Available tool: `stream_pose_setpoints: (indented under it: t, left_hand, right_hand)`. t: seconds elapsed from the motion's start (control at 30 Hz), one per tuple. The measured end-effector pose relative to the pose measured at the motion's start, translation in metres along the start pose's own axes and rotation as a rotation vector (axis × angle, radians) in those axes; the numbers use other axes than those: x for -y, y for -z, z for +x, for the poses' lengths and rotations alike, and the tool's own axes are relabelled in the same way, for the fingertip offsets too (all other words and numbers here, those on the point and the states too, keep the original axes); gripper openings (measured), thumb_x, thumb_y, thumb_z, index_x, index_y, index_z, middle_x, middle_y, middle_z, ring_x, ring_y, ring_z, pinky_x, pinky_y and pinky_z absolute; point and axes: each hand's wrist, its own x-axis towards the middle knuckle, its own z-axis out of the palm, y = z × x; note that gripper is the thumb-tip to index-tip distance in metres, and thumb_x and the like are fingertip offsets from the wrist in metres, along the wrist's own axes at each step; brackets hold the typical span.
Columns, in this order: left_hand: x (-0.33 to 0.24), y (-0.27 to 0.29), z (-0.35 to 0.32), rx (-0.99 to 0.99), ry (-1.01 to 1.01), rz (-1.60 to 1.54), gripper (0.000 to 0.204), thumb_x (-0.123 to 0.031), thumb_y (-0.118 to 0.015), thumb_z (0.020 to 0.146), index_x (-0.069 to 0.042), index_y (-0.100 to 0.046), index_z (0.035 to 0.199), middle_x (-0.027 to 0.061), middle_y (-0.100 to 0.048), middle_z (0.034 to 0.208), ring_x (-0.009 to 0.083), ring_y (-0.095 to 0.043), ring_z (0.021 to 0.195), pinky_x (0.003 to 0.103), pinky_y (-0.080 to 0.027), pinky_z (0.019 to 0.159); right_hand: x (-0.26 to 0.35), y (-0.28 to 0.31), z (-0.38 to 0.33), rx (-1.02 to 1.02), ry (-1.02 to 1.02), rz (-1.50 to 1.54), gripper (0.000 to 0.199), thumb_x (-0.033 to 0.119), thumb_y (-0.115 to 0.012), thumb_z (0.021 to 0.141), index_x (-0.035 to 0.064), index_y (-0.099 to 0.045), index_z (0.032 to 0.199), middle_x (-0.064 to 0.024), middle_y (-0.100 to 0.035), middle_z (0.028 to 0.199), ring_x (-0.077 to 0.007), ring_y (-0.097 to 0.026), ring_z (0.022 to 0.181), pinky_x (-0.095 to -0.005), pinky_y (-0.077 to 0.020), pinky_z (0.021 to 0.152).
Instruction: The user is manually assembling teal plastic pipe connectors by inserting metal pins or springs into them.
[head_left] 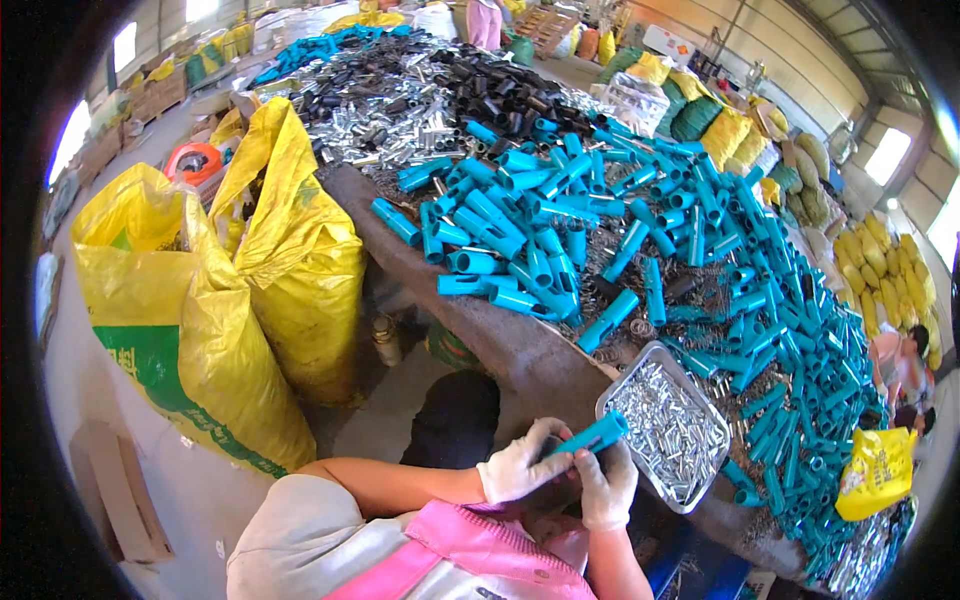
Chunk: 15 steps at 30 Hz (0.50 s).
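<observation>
Teal tube (602,432) lay between both gloved hands, its long axis slanting up and rightward, far end toward the metal tray (627,374) of small silver pieces. The left hand (518,466) grasped its near end; the right hand (608,490) touched its underside, though hidden fingers left that grip uncertain. The right hand was nearer the tray. Leftward, some room showed between the table (515,352) edge and the yellow sacks (215,340).
</observation>
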Motion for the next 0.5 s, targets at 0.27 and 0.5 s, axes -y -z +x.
stream_pose_setpoints:
  t: [0.27, 0.5]
  left_hand:
    - [0.004, -0.002, 0.003, 0.060, 0.346, -0.736, 0.030, -0.024, -0.049, 0.096, -0.007, -0.045, 0.121, 0.0078, -0.056, 0.082, 0.0151, -0.053, 0.065, 0.028, -0.042, 0.055]
    - [0.003, -0.001, 0.008, 0.147, 0.555, -0.865, 0.026, -0.034, -0.050, 0.095, -0.010, -0.052, 0.104, 0.0033, -0.056, 0.078, 0.0113, -0.052, 0.060, 0.024, -0.040, 0.048]
  right_hand:
    - [0.025, 0.050, 0.049, -0.117, 0.202, -0.859, 0.016, 0.013, -0.066, 0.079, 0.0082, -0.066, 0.095, -0.0126, -0.062, 0.090, -0.0310, -0.062, 0.079, -0.0385, -0.0497, 0.070]
    - [-0.002, 0.055, 0.061, -0.030, 0.222, -0.904, 0.009, 0.016, -0.067, 0.077, 0.0090, -0.068, 0.082, -0.0116, -0.061, 0.087, -0.0326, -0.062, 0.079, -0.0398, -0.0492, 0.068]
